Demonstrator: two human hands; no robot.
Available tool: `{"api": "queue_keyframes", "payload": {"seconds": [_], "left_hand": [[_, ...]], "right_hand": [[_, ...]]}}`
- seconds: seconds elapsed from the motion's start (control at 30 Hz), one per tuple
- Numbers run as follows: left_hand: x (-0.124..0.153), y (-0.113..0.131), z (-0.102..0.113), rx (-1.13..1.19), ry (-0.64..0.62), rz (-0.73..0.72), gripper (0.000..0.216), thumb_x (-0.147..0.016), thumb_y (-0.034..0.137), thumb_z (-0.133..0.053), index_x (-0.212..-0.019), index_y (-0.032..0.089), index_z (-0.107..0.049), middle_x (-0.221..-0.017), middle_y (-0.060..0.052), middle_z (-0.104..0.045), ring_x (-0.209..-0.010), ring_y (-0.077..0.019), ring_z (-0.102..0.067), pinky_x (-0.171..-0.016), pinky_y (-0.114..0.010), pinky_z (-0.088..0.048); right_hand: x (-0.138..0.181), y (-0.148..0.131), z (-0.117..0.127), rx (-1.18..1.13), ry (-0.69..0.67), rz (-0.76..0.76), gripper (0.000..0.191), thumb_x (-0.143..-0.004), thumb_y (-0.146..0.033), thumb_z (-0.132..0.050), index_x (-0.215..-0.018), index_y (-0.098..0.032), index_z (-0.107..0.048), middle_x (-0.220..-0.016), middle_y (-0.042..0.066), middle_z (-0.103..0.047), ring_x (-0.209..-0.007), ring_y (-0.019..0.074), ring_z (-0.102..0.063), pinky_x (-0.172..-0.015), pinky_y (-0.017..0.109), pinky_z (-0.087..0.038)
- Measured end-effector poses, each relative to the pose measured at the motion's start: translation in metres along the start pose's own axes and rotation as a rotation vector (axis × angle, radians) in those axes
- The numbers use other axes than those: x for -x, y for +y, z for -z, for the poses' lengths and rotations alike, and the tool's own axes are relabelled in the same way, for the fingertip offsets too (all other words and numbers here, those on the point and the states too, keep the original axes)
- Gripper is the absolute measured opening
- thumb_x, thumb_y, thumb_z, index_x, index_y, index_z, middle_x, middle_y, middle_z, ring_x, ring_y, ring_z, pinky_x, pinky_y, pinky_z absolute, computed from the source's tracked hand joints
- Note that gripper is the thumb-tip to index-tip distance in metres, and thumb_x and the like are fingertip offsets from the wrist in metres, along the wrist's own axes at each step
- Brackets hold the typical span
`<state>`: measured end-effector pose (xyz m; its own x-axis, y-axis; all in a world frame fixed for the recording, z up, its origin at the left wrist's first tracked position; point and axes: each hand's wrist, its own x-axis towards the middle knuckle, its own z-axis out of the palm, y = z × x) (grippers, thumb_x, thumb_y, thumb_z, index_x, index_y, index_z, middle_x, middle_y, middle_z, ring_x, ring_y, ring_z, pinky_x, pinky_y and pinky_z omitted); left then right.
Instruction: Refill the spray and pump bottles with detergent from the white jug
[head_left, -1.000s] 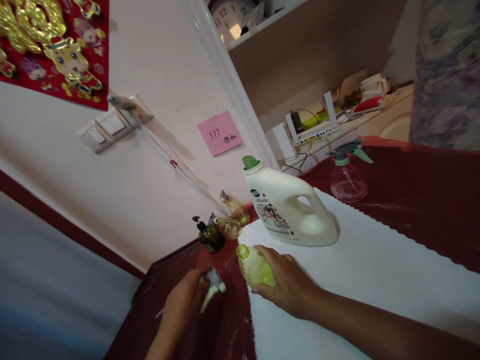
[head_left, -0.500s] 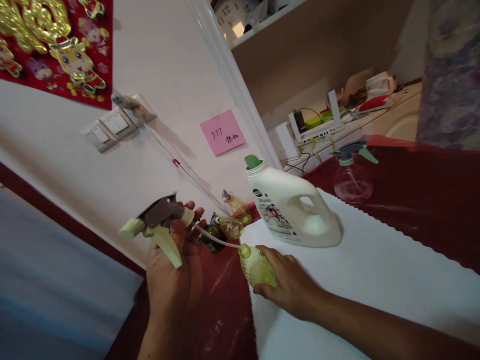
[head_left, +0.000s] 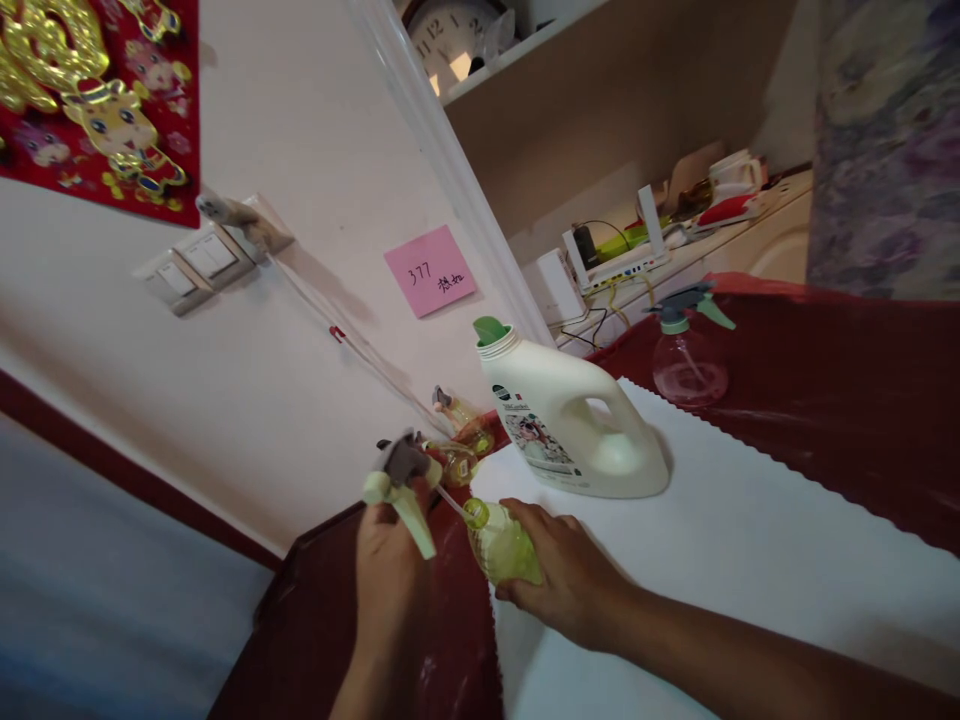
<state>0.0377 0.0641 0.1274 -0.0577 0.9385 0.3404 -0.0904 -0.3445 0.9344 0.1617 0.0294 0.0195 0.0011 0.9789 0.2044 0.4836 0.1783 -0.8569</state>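
From the head camera: the left hand (head_left: 390, 560) rises from the bottom edge, wrist up, fingers curled tight around a spray trigger head (head_left: 401, 478), its nozzle pointing left and its lever hanging down. The thin dip tube runs from the head down into the neck of a small green bottle (head_left: 501, 542). The right hand (head_left: 566, 580) reaches in from the lower right, forearm stretched across the white cloth (head_left: 750, 560), fingers wrapped around the bottle's body, holding it tilted at the cloth's near-left corner on the worktop (head_left: 862, 400). Just behind stands a white detergent jug (head_left: 570, 420); a pink spray bottle (head_left: 686, 355) sits well apart.
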Motion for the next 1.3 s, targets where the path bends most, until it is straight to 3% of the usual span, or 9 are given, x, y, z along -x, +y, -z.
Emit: {"api": "queue_keyframes", "payload": {"seconds": [0.1, 0.2, 0.47, 0.77, 0.93, 1.0, 1.13, 1.23, 1.3], "left_hand": [[0.012, -0.023, 0.001, 0.036, -0.059, 0.164, 0.051, -0.069, 0.038, -0.088, -0.114, 0.021, -0.070, -0.089, -0.004, -0.078, -0.082, -0.0229, -0.075, -0.076, -0.031, -0.058], [0.017, -0.044, 0.006, 0.085, -0.160, 0.235, 0.053, -0.078, 0.038, -0.081, -0.126, 0.022, -0.063, -0.099, -0.007, -0.077, -0.084, -0.0227, -0.075, -0.074, -0.032, -0.059], [0.017, -0.066, 0.020, 0.057, -0.194, 0.211, 0.057, -0.085, 0.035, -0.076, -0.138, 0.027, -0.055, -0.116, -0.009, -0.074, -0.098, -0.0234, -0.074, -0.081, -0.031, -0.058], [0.022, -0.070, 0.018, 0.035, -0.159, 0.197, 0.057, -0.081, 0.042, -0.079, -0.131, 0.022, -0.061, -0.108, -0.010, -0.076, -0.093, -0.0252, -0.074, -0.080, -0.033, -0.059], [0.022, -0.076, 0.018, 0.049, -0.153, 0.221, 0.057, -0.081, 0.047, -0.079, -0.131, 0.024, -0.062, -0.111, -0.008, -0.076, -0.093, -0.0242, -0.074, -0.081, -0.032, -0.059], [0.020, -0.080, 0.019, 0.057, -0.169, 0.203, 0.055, -0.083, 0.047, -0.078, -0.131, 0.024, -0.063, -0.113, -0.008, -0.076, -0.096, -0.0238, -0.074, -0.083, -0.031, -0.058], [0.019, -0.085, 0.018, 0.072, -0.177, 0.173, 0.052, -0.083, 0.048, -0.076, -0.127, 0.022, -0.066, -0.110, -0.009, -0.076, -0.100, -0.0254, -0.073, -0.086, -0.033, -0.057], [0.019, -0.086, 0.019, 0.076, -0.174, 0.132, 0.054, -0.082, 0.048, -0.078, -0.128, 0.021, -0.066, -0.110, -0.010, -0.076, -0.103, -0.0269, -0.072, -0.089, -0.035, -0.056], [0.019, -0.088, 0.020, 0.020, -0.167, 0.080, 0.056, -0.083, 0.049, -0.076, -0.130, 0.020, -0.065, -0.114, -0.010, -0.074, -0.104, -0.0267, -0.070, -0.090, -0.034, -0.056]], "right_hand": [[-0.001, 0.001, 0.000, -0.003, 0.011, 0.021, 0.079, -0.074, -0.033, -0.075, -0.147, -0.021, -0.046, -0.138, 0.012, -0.060, -0.125, 0.0342, -0.053, -0.105, 0.048, -0.037], [-0.002, 0.001, -0.001, -0.008, 0.021, 0.046, 0.075, -0.074, -0.033, -0.075, -0.144, -0.023, -0.048, -0.134, 0.011, -0.061, -0.125, 0.0328, -0.053, -0.103, 0.047, -0.037], [-0.002, 0.004, 0.000, -0.010, 0.026, 0.063, 0.076, -0.074, -0.032, -0.074, -0.145, -0.022, -0.047, -0.133, 0.012, -0.062, -0.123, 0.0325, -0.055, -0.101, 0.047, -0.038], [0.000, 0.004, 0.002, -0.048, -0.004, 0.069, 0.079, -0.076, -0.034, -0.075, -0.147, -0.017, -0.046, -0.136, 0.016, -0.061, -0.125, 0.0358, -0.054, -0.104, 0.053, -0.039], [-0.003, 0.006, 0.006, -0.125, -0.015, 0.046, 0.109, -0.067, -0.039, -0.082, -0.157, -0.007, -0.028, -0.156, 0.025, -0.040, -0.141, 0.0418, -0.040, -0.113, 0.058, -0.035], [-0.005, 0.002, 0.014, -0.161, 0.040, 0.069, 0.102, -0.074, -0.035, -0.074, -0.159, -0.009, -0.023, -0.160, 0.022, -0.033, -0.146, 0.0372, -0.035, -0.116, 0.056, -0.033], [-0.017, -0.022, 0.045, -0.168, 0.157, 0.292, 0.075, -0.088, -0.023, -0.055, -0.157, -0.021, -0.028, -0.165, 0.007, -0.029, -0.151, 0.0194, -0.025, -0.125, 0.044, -0.020], [-0.034, -0.044, 0.068, 0.015, 0.025, 0.603, 0.062, -0.093, -0.018, -0.059, -0.152, -0.026, -0.042, -0.158, 0.007, -0.042, -0.146, 0.0193, -0.035, -0.121, 0.044, -0.027], [-0.047, -0.056, 0.076, 0.197, -0.074, 0.697, 0.046, -0.096, -0.017, -0.061, -0.141, -0.025, -0.056, -0.143, 0.008, -0.058, -0.134, 0.0204, -0.050, -0.113, 0.043, -0.037]]}}
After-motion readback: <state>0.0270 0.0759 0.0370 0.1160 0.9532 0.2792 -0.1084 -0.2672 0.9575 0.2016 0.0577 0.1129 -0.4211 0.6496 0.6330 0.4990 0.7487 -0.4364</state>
